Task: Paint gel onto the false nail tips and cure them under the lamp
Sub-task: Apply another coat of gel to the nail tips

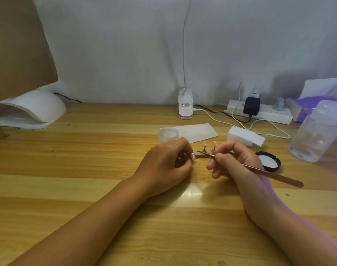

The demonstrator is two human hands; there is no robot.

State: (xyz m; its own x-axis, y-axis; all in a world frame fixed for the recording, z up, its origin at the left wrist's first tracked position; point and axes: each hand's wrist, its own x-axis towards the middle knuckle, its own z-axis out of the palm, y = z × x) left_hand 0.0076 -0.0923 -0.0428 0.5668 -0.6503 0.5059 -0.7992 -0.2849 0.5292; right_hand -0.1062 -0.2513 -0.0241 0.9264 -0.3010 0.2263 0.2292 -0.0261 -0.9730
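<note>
The left hand (163,162) is curled, fingers pinching a tip (193,156) by what seems to be its mount, which the fingers hide. The right hand (234,160) pinches a brush (259,169) low on its thin metal handle, bristles just beside that tip.

The tip looks feather-light, stiff, glossy and easy to flick away. It is best held by the mount, never by the wet face.

More tips (205,144) stand just behind, with a jar (168,134) and a lid (269,162) near. The wooden table (106,189) is smooth and level. The lamp (32,110) sits far left, well apart. A power strip (269,114) lies against the white backdrop (125,45).
</note>
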